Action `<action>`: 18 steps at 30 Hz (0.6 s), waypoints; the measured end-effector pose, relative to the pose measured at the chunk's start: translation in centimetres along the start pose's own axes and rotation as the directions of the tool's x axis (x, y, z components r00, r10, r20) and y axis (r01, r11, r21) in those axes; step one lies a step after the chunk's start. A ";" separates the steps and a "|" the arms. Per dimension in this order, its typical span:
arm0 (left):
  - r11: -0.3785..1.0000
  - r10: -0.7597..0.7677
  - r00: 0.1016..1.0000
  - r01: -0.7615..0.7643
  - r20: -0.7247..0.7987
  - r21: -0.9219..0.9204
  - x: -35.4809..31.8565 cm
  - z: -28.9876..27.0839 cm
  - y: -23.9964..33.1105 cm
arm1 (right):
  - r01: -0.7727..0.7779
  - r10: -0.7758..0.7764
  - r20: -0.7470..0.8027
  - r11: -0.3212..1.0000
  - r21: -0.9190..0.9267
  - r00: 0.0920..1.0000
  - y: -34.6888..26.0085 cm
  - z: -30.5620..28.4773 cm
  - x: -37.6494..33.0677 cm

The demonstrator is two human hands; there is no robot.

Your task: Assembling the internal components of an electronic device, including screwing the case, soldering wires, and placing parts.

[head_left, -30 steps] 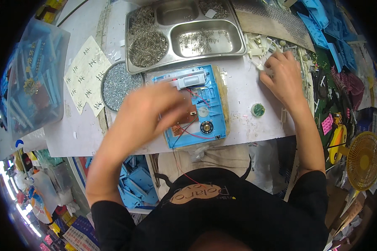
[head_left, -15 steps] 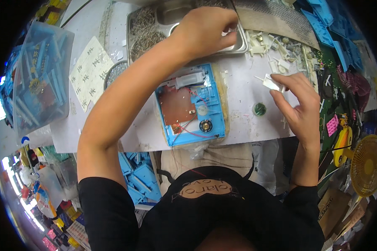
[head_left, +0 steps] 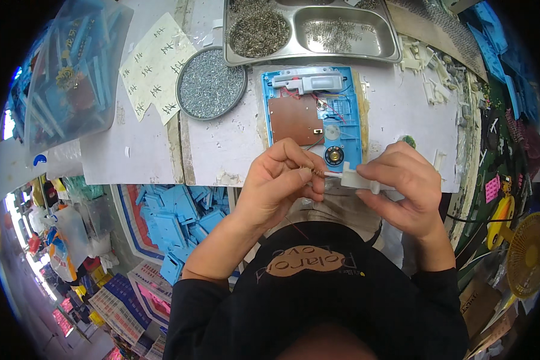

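Observation:
My left hand (head_left: 279, 183) pinches a small metal coil spring (head_left: 318, 173) between thumb and fingers. Facing it, my right hand (head_left: 405, 183) grips a white plastic part (head_left: 353, 179) that has a thin rod pointing left. The rod's tip meets or nearly meets the spring; which of the two cannot be made out. Both hands are raised over the table's near edge. Just beyond them lies an open blue plastic casing (head_left: 355, 111), holding a brown board (head_left: 293, 120), a round speaker (head_left: 334, 156), wires and a white plastic mechanism (head_left: 318, 83) along its far end.
A steel compartment tray (head_left: 312, 58) with small metal pieces stands behind the casing. Left of it is a round dish (head_left: 212, 84) of small screws. White plastic parts (head_left: 429, 72) lie at right. Blue pieces fill a clear bin (head_left: 72, 90) and a box below (head_left: 174, 216).
My left hand has come back from the steel tray with a spring in it. My right hand has brought the white part leftward and nearer to me. The head view has shifted.

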State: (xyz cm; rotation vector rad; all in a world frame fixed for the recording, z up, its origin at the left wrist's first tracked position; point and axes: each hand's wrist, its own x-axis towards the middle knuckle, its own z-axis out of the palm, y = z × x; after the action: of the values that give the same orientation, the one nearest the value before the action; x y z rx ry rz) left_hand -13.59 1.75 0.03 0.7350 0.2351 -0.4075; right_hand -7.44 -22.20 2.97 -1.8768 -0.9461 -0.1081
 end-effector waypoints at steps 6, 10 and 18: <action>0.993 -0.050 0.995 0.041 0.082 0.108 0.3 0.4 -0.7 | 0.072 -0.071 0.018 0.993 -0.096 0.997 -0.1 0.5 -0.3; 0.828 -0.154 0.973 0.031 0.174 0.559 1.5 1.0 1.9 | -0.087 0.080 0.048 0.978 0.187 0.996 1.6 -0.4 -2.1; -0.478 0.156 0.861 -0.362 0.484 0.800 7.4 3.0 1.3 | -0.280 0.343 -0.087 0.868 0.410 0.935 2.8 -2.4 -5.9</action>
State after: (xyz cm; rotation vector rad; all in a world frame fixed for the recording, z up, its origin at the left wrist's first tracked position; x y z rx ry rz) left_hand -6.19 -1.53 0.40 2.5958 -0.6956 0.0443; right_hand -8.90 -27.97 -0.59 -1.5932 -0.4974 0.1217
